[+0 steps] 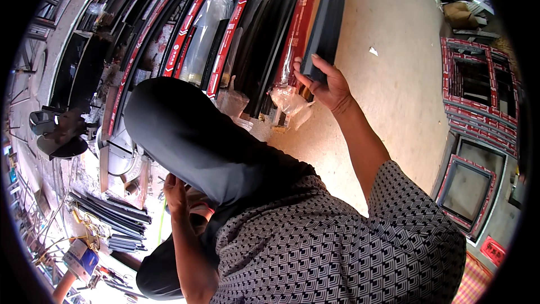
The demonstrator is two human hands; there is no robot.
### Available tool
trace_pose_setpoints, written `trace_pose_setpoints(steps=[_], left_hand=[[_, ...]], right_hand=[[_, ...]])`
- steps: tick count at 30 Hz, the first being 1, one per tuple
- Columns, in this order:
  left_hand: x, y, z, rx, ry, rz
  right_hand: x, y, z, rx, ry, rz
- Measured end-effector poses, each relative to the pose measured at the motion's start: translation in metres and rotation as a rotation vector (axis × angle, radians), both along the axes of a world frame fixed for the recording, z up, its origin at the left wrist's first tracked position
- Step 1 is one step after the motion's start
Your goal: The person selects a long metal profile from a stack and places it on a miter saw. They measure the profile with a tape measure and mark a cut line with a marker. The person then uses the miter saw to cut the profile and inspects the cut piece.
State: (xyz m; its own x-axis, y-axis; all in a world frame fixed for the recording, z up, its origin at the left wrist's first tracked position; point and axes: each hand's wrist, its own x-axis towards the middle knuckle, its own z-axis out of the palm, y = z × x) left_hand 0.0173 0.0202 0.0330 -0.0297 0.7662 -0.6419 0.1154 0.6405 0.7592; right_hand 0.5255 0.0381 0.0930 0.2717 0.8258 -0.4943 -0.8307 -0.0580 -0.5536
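My right hand grips the near end of a long dark grey profile bar, thumb on top and fingers curled under its end. The bar runs away from me toward the upper edge, along the right side of a pile of long profiles. Beside my bent knee, my left hand is closed, its fingers curled and partly hidden; what it holds, if anything, does not show. Close to it a thin yellow-green strip hangs down. Next to the held bar lies a red-wrapped profile with crumpled clear film at its end.
Several long profiles with red-and-white film lie ahead. At left is a machine with a round metal disc; below it lies a stack of short dark strips. Red-edged frames are piled on the right, beyond the pale floor.
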Motion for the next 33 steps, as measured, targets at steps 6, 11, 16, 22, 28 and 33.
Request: trace_pose_setpoints(steps=[6, 11, 16, 22, 28, 33], left_hand=[[0.026, 0.038, 0.067, 0.272, -0.112, 0.059], [0.045, 0.069, 0.136, 0.598, 0.032, 0.149], [0.092, 0.087, 0.2, 0.86, 0.029, 0.103], [0.19, 0.081, 0.235, 0.79, -0.211, -0.388], [0.247, 0.07, 0.189, 0.511, -0.303, -0.593], [0.259, 0.082, 0.185, 0.246, -0.329, -0.646]], right_hand=[[-0.033, 0.026, 0.061, 0.077, -0.038, 0.031], [-0.057, 0.047, 0.086, 0.176, 0.014, -0.026], [-0.072, 0.039, 0.102, 0.173, -0.016, 0.062], [-0.08, -0.004, 0.095, 0.431, -0.657, 0.331], [-0.093, -0.016, 0.123, -0.014, -0.159, 0.189], [-0.094, -0.013, 0.124, -0.106, -0.163, 0.126]])
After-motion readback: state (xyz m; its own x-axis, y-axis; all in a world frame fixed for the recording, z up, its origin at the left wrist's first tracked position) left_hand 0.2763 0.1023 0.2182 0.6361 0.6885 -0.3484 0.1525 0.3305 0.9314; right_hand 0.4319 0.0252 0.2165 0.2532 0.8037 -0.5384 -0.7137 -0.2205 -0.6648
